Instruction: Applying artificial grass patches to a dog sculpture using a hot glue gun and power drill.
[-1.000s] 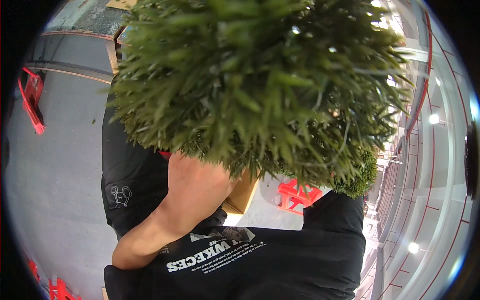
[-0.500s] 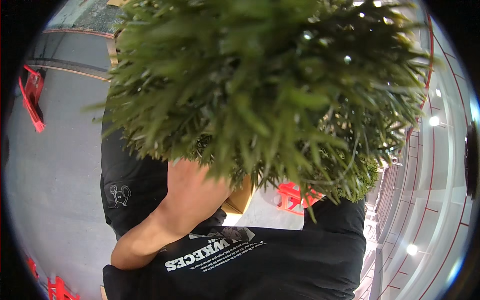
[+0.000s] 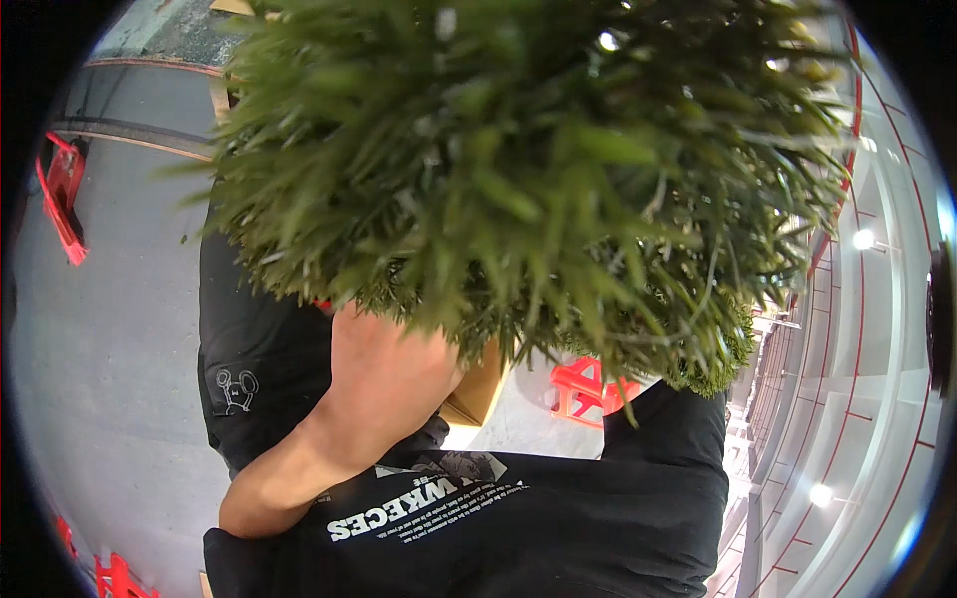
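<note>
Above the black, white-printed fabric shirt [image 3: 598, 528], bushy mass of spiky green, plastic-looking foliage [image 3: 518, 179], probably light, springy, best held by its core; bare left hand [image 3: 389, 364] at its lower edge, fingers hidden, grip indeterminable; right hand unseen.

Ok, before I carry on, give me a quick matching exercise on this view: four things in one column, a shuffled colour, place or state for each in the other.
Things
1. Green foliage
2. Left hand
3. Cardboard piece
4. Black shirt

Descriptions
A. Bears white print, low in the picture
B. Fingers hidden from view
C. Fills the upper middle
D. Brown, partly hidden

Pairs: 1-C, 2-B, 3-D, 4-A
</note>
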`<action>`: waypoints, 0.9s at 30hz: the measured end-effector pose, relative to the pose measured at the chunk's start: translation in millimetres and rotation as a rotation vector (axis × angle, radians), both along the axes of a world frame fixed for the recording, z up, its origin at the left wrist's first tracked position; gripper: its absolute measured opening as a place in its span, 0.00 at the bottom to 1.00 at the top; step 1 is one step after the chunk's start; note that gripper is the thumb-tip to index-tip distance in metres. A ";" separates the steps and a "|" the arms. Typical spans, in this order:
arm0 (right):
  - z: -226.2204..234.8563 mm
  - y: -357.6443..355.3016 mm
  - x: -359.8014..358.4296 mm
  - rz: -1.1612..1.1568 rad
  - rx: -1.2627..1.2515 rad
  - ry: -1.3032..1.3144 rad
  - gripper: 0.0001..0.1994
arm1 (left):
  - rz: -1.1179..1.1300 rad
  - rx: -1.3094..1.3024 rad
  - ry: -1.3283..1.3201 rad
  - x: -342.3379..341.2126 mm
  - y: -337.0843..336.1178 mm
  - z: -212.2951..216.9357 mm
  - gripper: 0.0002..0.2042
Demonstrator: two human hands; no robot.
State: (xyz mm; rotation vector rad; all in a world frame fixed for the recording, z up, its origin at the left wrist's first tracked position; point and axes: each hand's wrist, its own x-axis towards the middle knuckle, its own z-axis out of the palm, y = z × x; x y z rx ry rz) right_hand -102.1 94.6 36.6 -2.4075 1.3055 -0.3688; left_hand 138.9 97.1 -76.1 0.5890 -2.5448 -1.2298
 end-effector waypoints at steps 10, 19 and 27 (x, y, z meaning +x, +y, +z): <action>-11.5 -1.2 -8.9 0.108 -0.106 0.011 0.07 | 0.062 -0.028 0.023 0.1 2.0 -4.3 0.35; 11.9 -8.6 6.2 0.159 -0.100 0.207 0.06 | 0.086 -0.037 0.084 11.1 2.7 -8.0 0.36; 9.7 -9.1 8.5 0.013 0.060 0.150 0.05 | 0.089 -0.057 0.127 5.8 3.7 -8.2 0.36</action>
